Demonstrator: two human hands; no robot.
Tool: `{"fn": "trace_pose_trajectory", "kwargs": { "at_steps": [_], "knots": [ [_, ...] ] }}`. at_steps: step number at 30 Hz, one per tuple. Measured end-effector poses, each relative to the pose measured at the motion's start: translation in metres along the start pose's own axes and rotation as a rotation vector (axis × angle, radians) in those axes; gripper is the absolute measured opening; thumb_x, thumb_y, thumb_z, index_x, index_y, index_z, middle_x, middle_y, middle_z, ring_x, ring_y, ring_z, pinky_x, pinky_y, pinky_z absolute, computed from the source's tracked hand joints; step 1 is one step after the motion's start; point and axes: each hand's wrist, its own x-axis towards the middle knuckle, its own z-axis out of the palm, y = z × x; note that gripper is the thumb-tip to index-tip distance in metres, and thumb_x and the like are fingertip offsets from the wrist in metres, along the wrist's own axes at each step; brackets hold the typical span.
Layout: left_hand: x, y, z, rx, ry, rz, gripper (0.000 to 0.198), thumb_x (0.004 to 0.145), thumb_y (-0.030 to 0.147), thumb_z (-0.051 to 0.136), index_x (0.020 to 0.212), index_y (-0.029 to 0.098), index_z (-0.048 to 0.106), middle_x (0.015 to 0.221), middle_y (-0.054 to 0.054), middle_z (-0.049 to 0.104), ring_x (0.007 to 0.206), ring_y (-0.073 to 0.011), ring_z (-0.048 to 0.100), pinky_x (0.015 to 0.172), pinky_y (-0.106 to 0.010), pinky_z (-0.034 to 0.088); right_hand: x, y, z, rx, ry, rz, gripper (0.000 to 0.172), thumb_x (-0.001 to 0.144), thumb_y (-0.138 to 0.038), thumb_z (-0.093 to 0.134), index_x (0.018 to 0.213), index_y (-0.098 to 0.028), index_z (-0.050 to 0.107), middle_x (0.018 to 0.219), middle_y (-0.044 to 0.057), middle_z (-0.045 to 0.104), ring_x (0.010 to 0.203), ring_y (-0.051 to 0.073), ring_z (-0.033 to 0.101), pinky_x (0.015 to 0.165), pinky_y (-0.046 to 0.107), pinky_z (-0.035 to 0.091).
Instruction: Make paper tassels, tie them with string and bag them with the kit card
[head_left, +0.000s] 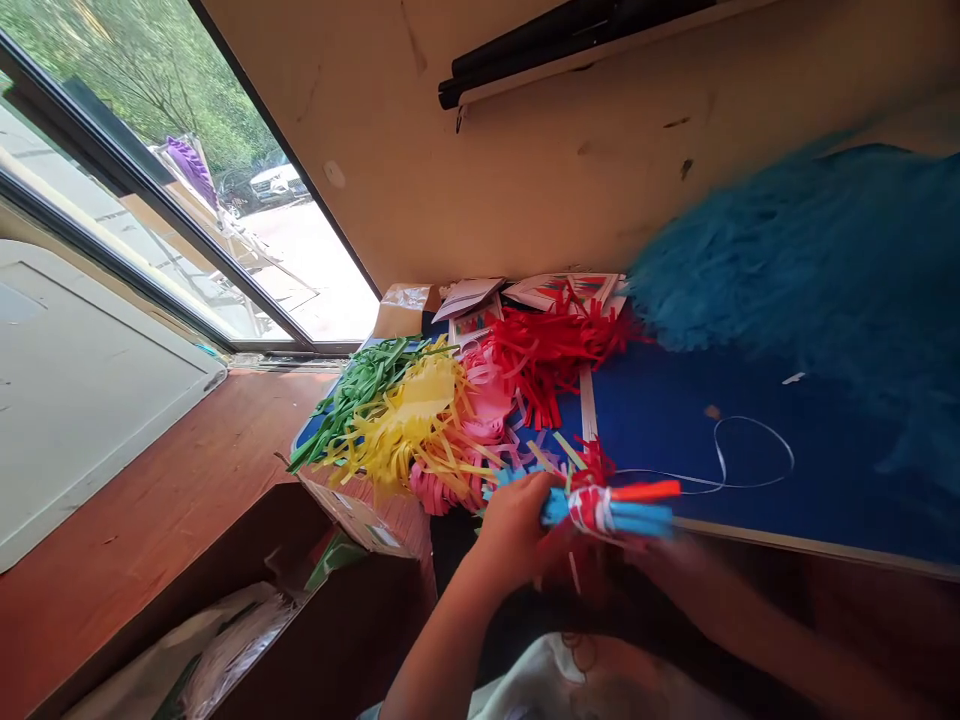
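Observation:
My left hand (517,520) is closed round one end of a bundle of blue and red paper strips (611,507) tied in the middle with white ribbon. My right hand (679,570) is at the bundle's other end, smeared by motion, so its fingers cannot be read. A thin white ribbon (739,455) loops from the bundle across the blue board (750,420). Beyond the bundle lie heaps of cut paper strips: green (367,385), yellow (412,425), pink (480,410) and red (551,350).
A large fluffy blue mass (810,270) fills the right side over the board. An open cardboard box (247,600) with white wrapping stands at lower left on the wooden floor (150,500). Papers and a small box (405,305) lean against the beige wall; a glass door (150,200) is at left.

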Motion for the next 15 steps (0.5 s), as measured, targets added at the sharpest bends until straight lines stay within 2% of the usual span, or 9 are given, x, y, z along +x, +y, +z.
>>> {"fn": "trace_pose_trajectory", "kwargs": {
  "at_steps": [2, 4, 7, 10, 13, 15],
  "knots": [
    [-0.008, 0.004, 0.0, -0.022, -0.16, 0.229, 0.027, 0.075, 0.037, 0.063, 0.096, 0.021, 0.057, 0.087, -0.004, 0.066, 0.077, -0.0194, 0.061, 0.066, -0.026, 0.041, 0.006, -0.004, -0.018, 0.08, 0.031, 0.023, 0.028, 0.083, -0.043, 0.039, 0.07, -0.021, 0.051, 0.069, 0.001, 0.061, 0.069, 0.019, 0.058, 0.06, 0.028, 0.044],
    [-0.012, 0.011, 0.003, 0.075, -0.302, 0.349, 0.031, 0.073, 0.04, 0.065, 0.098, 0.021, 0.058, 0.088, -0.004, 0.066, 0.077, -0.0207, 0.062, 0.068, -0.027, 0.043, 0.01, -0.017, -0.037, 0.019, 0.057, 0.032, 0.024, 0.081, -0.04, 0.042, 0.067, -0.021, 0.049, 0.064, -0.001, 0.058, 0.062, 0.016, 0.054, 0.055, 0.025, 0.041],
    [-0.007, 0.02, 0.012, 0.29, -0.37, 0.28, 0.034, 0.077, 0.043, 0.061, 0.102, 0.02, 0.058, 0.09, -0.007, 0.067, 0.078, -0.0249, 0.063, 0.066, -0.031, 0.045, 0.007, -0.043, -0.057, -0.245, 0.029, 0.065, 0.021, 0.08, -0.034, 0.045, 0.065, -0.021, 0.051, 0.058, -0.002, 0.056, 0.055, 0.013, 0.048, 0.047, 0.022, 0.031],
    [0.005, 0.019, 0.018, 0.388, -0.275, 0.059, 0.027, 0.082, 0.04, 0.055, 0.098, 0.018, 0.058, 0.091, -0.008, 0.067, 0.079, -0.0265, 0.064, 0.065, -0.032, 0.046, -0.002, -0.06, -0.055, -0.471, -0.038, 0.085, 0.02, 0.083, -0.028, 0.041, 0.068, -0.021, 0.051, 0.063, 0.0, 0.059, 0.057, 0.014, 0.049, 0.05, 0.024, 0.028],
    [0.015, 0.011, 0.016, 0.359, -0.019, -0.219, 0.023, 0.085, 0.035, 0.052, 0.099, 0.018, 0.056, 0.092, -0.008, 0.067, 0.081, -0.0261, 0.064, 0.065, -0.032, 0.045, -0.011, -0.057, -0.028, -0.518, -0.075, 0.044, 0.021, 0.086, -0.026, 0.036, 0.069, -0.02, 0.047, 0.067, 0.001, 0.059, 0.06, 0.014, 0.05, 0.054, 0.026, 0.028],
    [0.017, 0.007, 0.012, 0.279, 0.152, -0.331, 0.024, 0.084, 0.035, 0.052, 0.102, 0.018, 0.055, 0.092, -0.008, 0.067, 0.082, -0.0257, 0.064, 0.065, -0.031, 0.045, -0.013, -0.048, -0.004, -0.418, -0.121, 0.03, 0.022, 0.087, -0.027, 0.034, 0.071, -0.02, 0.048, 0.07, 0.001, 0.059, 0.063, 0.014, 0.051, 0.056, 0.026, 0.031]
  ]
}}
